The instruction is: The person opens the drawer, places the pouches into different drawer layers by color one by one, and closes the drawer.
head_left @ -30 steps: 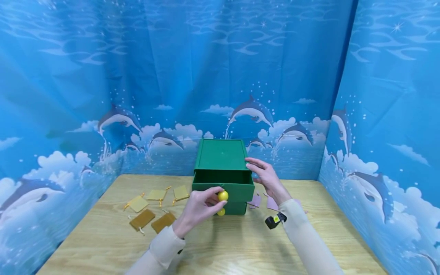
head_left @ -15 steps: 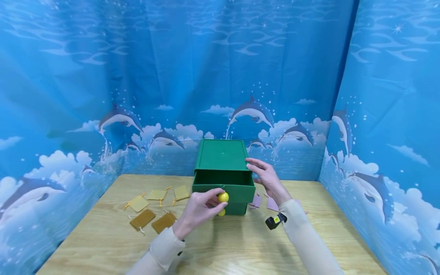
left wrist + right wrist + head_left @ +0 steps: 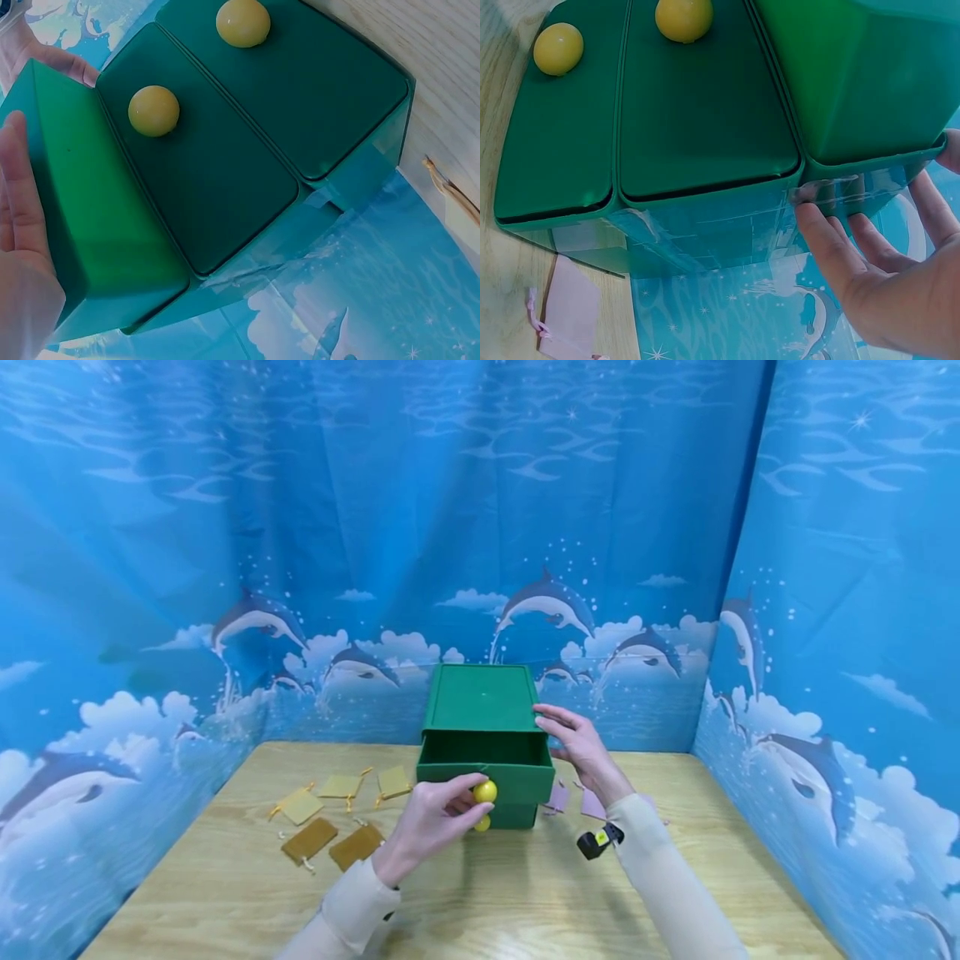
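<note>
A green drawer cabinet (image 3: 482, 697) stands on the table, its top drawer (image 3: 517, 781) pulled out and nothing visible in the part of its inside that shows. My left hand (image 3: 431, 818) pinches the round yellow knob (image 3: 485, 791) on that drawer's front; the left wrist view hides this knob. Below, a second yellow knob (image 3: 482, 823) shows partly. Two drawers under the top one are pushed in, each with a yellow knob (image 3: 154, 111). My right hand (image 3: 892, 277) rests its fairly straight fingertips against the cabinet's right side, near the top drawer.
Yellow drawstring pouches (image 3: 341, 786) and brown drawstring pouches (image 3: 311, 840) lie left of the cabinet. Pale purple pouches (image 3: 570, 307) lie to its right, partly behind my right arm. Curtains with dolphins (image 3: 543, 606) stand behind and beside the wooden table (image 3: 525, 893).
The top drawer and my left hand on its knob have come very slightly towards me. My right hand stays at the cabinet's side.
</note>
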`<state>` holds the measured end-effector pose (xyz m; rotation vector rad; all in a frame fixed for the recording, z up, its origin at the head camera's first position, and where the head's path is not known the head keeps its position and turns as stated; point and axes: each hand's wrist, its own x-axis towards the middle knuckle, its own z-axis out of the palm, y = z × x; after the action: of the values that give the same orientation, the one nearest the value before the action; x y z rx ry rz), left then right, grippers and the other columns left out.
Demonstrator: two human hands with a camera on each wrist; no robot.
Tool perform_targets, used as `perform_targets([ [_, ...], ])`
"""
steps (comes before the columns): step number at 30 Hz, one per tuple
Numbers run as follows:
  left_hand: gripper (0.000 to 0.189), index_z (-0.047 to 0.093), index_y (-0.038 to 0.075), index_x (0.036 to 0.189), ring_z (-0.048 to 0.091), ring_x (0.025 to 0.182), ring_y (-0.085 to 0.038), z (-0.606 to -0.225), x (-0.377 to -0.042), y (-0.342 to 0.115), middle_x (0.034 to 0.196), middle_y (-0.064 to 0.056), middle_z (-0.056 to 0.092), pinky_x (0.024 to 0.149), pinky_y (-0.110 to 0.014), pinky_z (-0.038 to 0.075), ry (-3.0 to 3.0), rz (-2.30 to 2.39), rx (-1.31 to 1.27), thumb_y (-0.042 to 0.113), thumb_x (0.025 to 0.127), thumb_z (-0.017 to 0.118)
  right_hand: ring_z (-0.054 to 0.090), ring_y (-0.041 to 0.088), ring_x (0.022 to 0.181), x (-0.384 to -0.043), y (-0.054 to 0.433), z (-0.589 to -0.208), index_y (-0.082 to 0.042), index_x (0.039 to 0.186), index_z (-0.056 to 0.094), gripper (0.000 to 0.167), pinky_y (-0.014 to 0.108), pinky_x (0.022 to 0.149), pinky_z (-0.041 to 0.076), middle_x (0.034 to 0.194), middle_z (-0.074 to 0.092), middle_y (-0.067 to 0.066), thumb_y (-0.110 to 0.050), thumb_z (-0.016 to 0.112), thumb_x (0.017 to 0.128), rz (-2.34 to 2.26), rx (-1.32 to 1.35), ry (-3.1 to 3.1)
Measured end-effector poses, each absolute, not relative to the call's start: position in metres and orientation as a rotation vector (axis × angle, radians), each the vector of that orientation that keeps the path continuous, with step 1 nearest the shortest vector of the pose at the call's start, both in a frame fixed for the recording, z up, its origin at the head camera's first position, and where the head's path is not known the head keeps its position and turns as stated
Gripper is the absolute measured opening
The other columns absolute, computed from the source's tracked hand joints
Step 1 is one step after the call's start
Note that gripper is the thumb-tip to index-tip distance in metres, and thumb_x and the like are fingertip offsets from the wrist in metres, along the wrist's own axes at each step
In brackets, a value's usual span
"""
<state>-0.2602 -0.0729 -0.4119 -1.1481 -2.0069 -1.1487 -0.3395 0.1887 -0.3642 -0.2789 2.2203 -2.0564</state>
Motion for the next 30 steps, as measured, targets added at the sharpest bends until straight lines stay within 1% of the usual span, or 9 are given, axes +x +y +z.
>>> perform_targets([
  [4, 0.029, 0.070, 0.006, 0.110, 0.067, 0.063, -0.001, -0.408, -0.260, -0.078, 0.080, -0.003, 0.074, 0.057, -0.012, 0.052, -1.969, -1.162, -1.150, 0.005, 0.082, 0.079, 0.035, 0.028, 0.143, -0.341, 0.187, -0.361, -0.018, 0.144, 0.050, 0.055, 0.056, 0.112, 0.035, 0.153, 0.040, 0.005, -0.040, 0.062, 0.096, -2.064, -0.284, 2.215],
  [10, 0.013, 0.072, 0.003, 0.094, 0.064, 0.054, -0.002, -0.401, -0.260, -0.090, 0.070, -0.004, 0.071, 0.051, -0.012, 0.051, -1.799, -1.190, -1.098, -0.006, 0.085, 0.071, 0.037, 0.028, 0.142, -0.341, 0.186, -0.358, -0.017, 0.143, 0.051, 0.051, 0.057, 0.112, 0.035, 0.152, 0.042, 0.005, -0.036, 0.062, 0.097, -2.082, -0.278, 2.203],
  [14, 0.014, 0.073, -0.001, 0.088, 0.062, 0.048, -0.006, -0.398, -0.262, -0.102, 0.064, -0.006, 0.067, 0.047, -0.014, 0.050, -1.665, -1.252, -0.995, -0.013, 0.082, 0.068, 0.037, 0.027, 0.141, -0.342, 0.187, -0.358, -0.017, 0.143, 0.051, 0.051, 0.056, 0.112, 0.035, 0.151, 0.043, 0.006, -0.035, 0.062, 0.097, -2.084, -0.272, 2.195],
  [17, 0.014, 0.073, -0.002, 0.086, 0.058, 0.045, -0.009, -0.396, -0.264, -0.111, 0.061, -0.009, 0.066, 0.044, -0.016, 0.048, -1.643, -1.317, -0.881, -0.014, 0.082, 0.067, 0.037, 0.028, 0.141, -0.342, 0.187, -0.359, -0.016, 0.143, 0.051, 0.051, 0.057, 0.112, 0.035, 0.151, 0.043, 0.006, -0.035, 0.063, 0.097, -2.089, -0.270, 2.193],
  [21, 0.009, 0.072, -0.005, 0.085, 0.054, 0.043, -0.018, -0.394, -0.264, -0.121, 0.059, -0.015, 0.063, 0.042, -0.018, 0.047, -1.714, -1.449, -0.691, -0.010, 0.088, 0.064, 0.038, 0.027, 0.141, -0.342, 0.188, -0.360, -0.017, 0.143, 0.051, 0.052, 0.056, 0.111, 0.036, 0.151, 0.044, 0.006, -0.036, 0.063, 0.096, -2.083, -0.270, 2.202],
  [25, 0.011, 0.071, -0.005, 0.088, 0.053, 0.044, -0.026, -0.394, -0.267, -0.130, 0.061, -0.022, 0.062, 0.043, -0.024, 0.048, -1.816, -1.566, -0.549, -0.002, 0.093, 0.062, 0.039, 0.027, 0.140, -0.341, 0.189, -0.360, -0.017, 0.143, 0.052, 0.052, 0.055, 0.110, 0.037, 0.150, 0.044, 0.005, -0.037, 0.063, 0.096, -2.079, -0.261, 2.210],
  [28, 0.013, 0.072, -0.001, 0.089, 0.054, 0.045, -0.025, -0.396, -0.272, -0.138, 0.063, -0.021, 0.062, 0.044, -0.028, 0.050, -1.888, -1.631, -0.508, 0.006, 0.095, 0.063, 0.039, 0.027, 0.140, -0.340, 0.189, -0.361, -0.017, 0.142, 0.052, 0.052, 0.055, 0.111, 0.037, 0.150, 0.044, 0.005, -0.037, 0.063, 0.096, -2.080, -0.259, 2.206],
  [30, 0.014, 0.072, 0.001, 0.089, 0.055, 0.045, -0.022, -0.398, -0.276, -0.142, 0.063, -0.017, 0.063, 0.044, -0.029, 0.050, -1.924, -1.667, -0.486, 0.011, 0.095, 0.064, 0.038, 0.027, 0.140, -0.339, 0.188, -0.361, -0.017, 0.143, 0.051, 0.052, 0.056, 0.111, 0.036, 0.151, 0.044, 0.006, -0.037, 0.063, 0.096, -2.081, -0.261, 2.201],
])
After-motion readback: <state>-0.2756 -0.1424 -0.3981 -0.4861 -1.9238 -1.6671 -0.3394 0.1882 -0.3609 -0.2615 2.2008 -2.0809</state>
